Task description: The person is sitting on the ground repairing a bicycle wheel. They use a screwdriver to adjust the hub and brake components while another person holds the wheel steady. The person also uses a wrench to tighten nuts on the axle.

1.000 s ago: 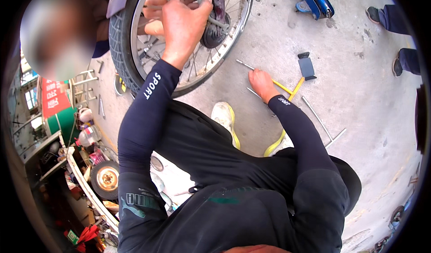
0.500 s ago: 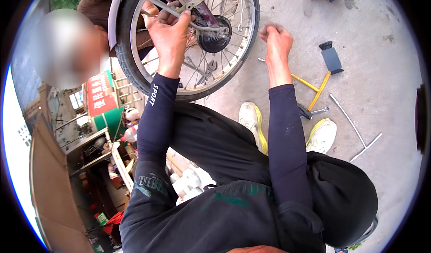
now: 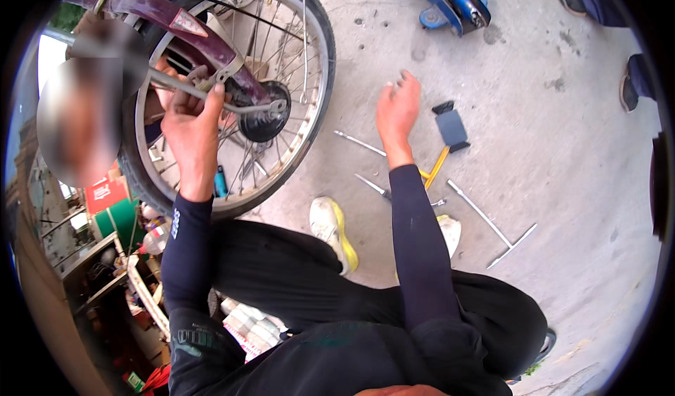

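A bicycle wheel (image 3: 325,65) stands at the upper left, held in a purple fork (image 3: 242,79) with a black hub (image 3: 264,122) at its middle. A grey metal stay (image 3: 242,107) slants down to the hub's axle. My left hand (image 3: 190,132) is closed around this stay just left of the hub, thumb lying along it near a small bracket (image 3: 223,74). Over the concrete, to the right of the wheel, my right hand (image 3: 399,111) holds nothing, its fingers loosely apart. A co-worker's hand (image 3: 165,79) reaches in behind the stay, partly hidden.
A yellow-handled tool with a black plate (image 3: 451,126), a T-shaped wrench (image 3: 496,231), a screwdriver (image 3: 373,185) and a metal rod (image 3: 358,142) lie on the concrete. Farther off sits a blue metal device (image 3: 460,5). A bystander's shoe (image 3: 573,1) shows at right; a cluttered cart (image 3: 133,276) stands left.
The view has swung, so the wheel sits lower and farther left. My right hand has moved right over the ground, toward the black plate. My left hand keeps its hold on the stay.
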`<state>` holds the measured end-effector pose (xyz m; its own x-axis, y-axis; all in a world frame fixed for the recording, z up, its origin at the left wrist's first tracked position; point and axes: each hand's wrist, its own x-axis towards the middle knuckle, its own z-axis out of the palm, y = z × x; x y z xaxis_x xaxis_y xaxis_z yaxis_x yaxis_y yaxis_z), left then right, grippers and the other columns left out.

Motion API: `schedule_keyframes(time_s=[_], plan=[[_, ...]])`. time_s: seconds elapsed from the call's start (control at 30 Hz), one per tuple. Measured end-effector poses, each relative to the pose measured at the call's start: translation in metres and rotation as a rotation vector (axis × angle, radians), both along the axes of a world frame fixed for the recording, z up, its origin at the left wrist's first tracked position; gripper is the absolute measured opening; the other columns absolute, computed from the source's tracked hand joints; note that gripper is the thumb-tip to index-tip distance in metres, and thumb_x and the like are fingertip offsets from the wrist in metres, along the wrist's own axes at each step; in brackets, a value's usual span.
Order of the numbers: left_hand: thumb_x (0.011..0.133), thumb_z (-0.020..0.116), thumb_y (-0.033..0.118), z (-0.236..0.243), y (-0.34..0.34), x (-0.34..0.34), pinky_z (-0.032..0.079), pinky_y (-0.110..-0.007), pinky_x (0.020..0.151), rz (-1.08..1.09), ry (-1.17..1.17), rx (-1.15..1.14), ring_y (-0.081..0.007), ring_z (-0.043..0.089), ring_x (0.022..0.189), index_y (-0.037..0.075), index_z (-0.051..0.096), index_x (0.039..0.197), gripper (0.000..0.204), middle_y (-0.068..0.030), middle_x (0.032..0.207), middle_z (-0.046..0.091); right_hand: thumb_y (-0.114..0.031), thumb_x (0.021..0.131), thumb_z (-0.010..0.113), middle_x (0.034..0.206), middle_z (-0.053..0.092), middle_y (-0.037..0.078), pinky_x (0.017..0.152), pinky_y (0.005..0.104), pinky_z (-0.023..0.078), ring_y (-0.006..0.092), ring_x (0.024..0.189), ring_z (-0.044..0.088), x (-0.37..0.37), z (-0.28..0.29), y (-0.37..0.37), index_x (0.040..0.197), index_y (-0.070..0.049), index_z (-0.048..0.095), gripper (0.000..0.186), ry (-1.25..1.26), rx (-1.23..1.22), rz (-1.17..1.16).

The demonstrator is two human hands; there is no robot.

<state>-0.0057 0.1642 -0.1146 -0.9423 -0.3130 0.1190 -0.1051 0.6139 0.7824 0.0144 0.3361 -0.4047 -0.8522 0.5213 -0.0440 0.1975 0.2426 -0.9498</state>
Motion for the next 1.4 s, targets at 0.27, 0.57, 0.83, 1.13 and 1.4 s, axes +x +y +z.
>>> schedule_keyframes(time_s=[0.27,0.57,0.83,1.13,1.4], plan=[[0.092,0.071,0.003,0.003,0.013,-0.001,0.054,-0.025,0.087,0.04,-0.069,-0.098,-0.012,0.067,0.1,-0.004,0.057,0.133,0.044,-0.0103,0.115,0.07,-0.008,0.094,0.055,0.142,0.052,0.019,0.103,0.0455,0.049,0.034,0.138,0.044,-0.21,-0.075,-0.002,0.133,-0.002,0.056,0.04,0.085,0.731,0.521],[0.09,0.073,0.001,0.003,0.016,0.008,0.054,-0.024,0.086,0.087,-0.079,0.018,-0.0095,0.065,0.099,-0.005,0.059,0.129,0.042,-0.01,0.115,0.069,-0.006,0.089,0.055,0.104,0.066,0.017,0.079,0.0428,0.06,0.0345,0.091,0.071,-0.211,-0.111,0.001,0.094,-0.003,0.069,0.015,0.138,0.902,0.723],[0.09,0.072,0.001,0.007,0.018,-0.003,0.057,-0.024,0.076,0.036,-0.074,0.052,-0.0118,0.069,0.086,-0.008,0.058,0.127,0.04,-0.0102,0.1,0.07,-0.017,0.097,0.057,0.109,0.072,0.018,0.087,0.0398,0.055,0.0309,0.102,0.069,-0.147,-0.04,-0.012,0.119,0.0,0.066,0.029,-0.184,-0.23,0.151],[0.092,0.072,0.009,0.012,0.005,0.005,0.057,-0.027,0.072,-0.092,-0.066,0.001,-0.0185,0.072,0.086,-0.008,0.057,0.128,0.043,-0.013,0.096,0.072,-0.015,0.095,0.065,0.086,0.071,0.01,0.067,0.0322,0.055,0.0193,0.073,0.068,-0.033,0.132,-0.011,0.102,0.001,0.068,0.018,0.169,-0.933,0.132],[0.093,0.073,0.012,0.015,0.005,0.002,0.056,-0.026,0.073,-0.126,-0.085,0.033,-0.0184,0.072,0.085,-0.007,0.059,0.125,0.04,-0.0124,0.096,0.073,-0.005,0.093,0.065,0.083,0.075,0.012,0.064,0.0263,0.057,0.013,0.071,0.071,-0.025,0.186,-0.06,0.106,0.004,0.073,0.017,0.354,-1.101,0.393]])
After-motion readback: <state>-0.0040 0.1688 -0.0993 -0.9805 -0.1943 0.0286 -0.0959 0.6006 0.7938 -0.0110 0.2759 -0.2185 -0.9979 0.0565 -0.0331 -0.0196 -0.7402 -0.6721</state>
